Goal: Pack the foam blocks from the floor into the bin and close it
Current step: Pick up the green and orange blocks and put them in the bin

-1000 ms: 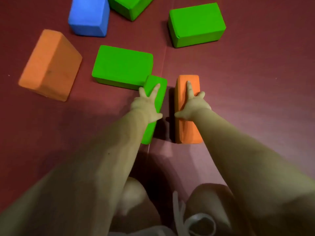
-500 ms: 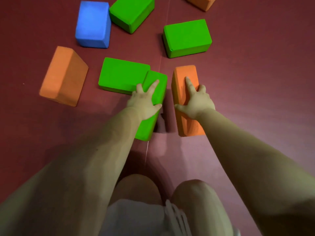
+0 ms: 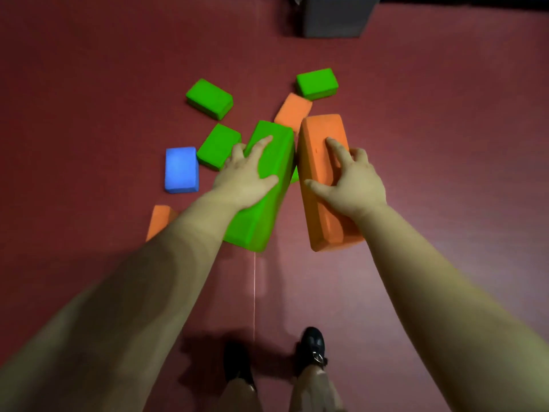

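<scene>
Splaying across the top faces, the fingers (image 3: 261,144) of the left hand (image 3: 243,176) spread over a long green foam block (image 3: 267,185) with the thumb hooked over its inner edge, while the right hand (image 3: 350,179) does the same on a long orange foam block (image 3: 323,179), index finger stretched forward and thumb clamped on the inner side; each hand has a firm hold of its block, and both blocks look lifted clear of the dark red floor (image 3: 89,84), side by side and nearly touching at their far ends. Judging by how easily one hand carries each, the foam seems light, a little squashy and matte enough not to slip, so a grip across the narrow width near the middle should serve well. Beneath and beyond the hands, more blocks lie scattered on the floor: a blue foam block (image 3: 181,169), three smaller-looking green foam blocks (image 3: 218,145) (image 3: 209,98) (image 3: 317,83), an orange foam block (image 3: 292,111) partly behind the held ones, and another orange one (image 3: 160,221) half hidden by the left forearm. Farther off, at the top edge, stands the grey plastic bin (image 3: 332,19), well apart from the pile; whether it is open I cannot tell. Most of the packing evidently remains. The person's black shoes (image 3: 312,343) show below.
</scene>
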The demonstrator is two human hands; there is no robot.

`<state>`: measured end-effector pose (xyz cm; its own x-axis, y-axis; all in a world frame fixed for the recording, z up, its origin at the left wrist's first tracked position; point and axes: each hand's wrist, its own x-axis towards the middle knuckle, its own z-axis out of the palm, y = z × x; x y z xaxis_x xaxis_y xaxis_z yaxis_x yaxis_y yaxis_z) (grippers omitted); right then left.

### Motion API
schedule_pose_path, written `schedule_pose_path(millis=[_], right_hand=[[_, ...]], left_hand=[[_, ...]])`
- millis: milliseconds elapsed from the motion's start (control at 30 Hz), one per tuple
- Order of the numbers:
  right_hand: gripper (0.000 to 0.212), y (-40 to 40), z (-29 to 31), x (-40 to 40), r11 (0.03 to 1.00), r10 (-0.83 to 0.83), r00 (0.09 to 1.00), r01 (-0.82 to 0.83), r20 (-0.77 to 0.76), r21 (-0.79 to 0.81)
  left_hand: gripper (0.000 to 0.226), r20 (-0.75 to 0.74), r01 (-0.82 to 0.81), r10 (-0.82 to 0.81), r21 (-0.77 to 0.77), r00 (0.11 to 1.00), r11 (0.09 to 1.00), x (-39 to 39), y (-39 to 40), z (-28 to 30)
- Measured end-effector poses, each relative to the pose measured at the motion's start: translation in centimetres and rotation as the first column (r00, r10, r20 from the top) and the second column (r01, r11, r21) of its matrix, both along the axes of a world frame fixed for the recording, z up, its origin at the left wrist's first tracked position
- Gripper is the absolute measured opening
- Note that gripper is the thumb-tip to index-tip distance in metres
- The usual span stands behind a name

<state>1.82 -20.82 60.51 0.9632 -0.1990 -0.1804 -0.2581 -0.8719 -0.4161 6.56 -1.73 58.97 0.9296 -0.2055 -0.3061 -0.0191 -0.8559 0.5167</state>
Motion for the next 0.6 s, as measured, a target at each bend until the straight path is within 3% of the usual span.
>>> schedule_pose_path(millis=[267, 433, 600], right_hand=[[0.083, -6.6, 19.9, 2.1, 0.990, -0.138, 0.925, 0.136, 0.354, 0.029], [0.082, -14.2, 26.1, 4.5, 0.988, -0.140, 0.848, 0.150, 0.510, 0.022], [0.081, -22.7, 29.3, 9.5, 0.994, -0.089, 0.821, 0.105, 0.564, 0.004]], left_hand=[[0.078, 0.302, 0.147, -0.122, -0.058, 0.945, 0.987, 5.9, -6.4, 20.3], [0.077, 0.440, 0.218, -0.154, -0.098, 0.885, 0.971, 9.7, -13.6, 27.4], [0.077, 0.486, 0.207, -0.126, -0.116, 0.865, 0.971, 14.6, -21.8, 31.1]])
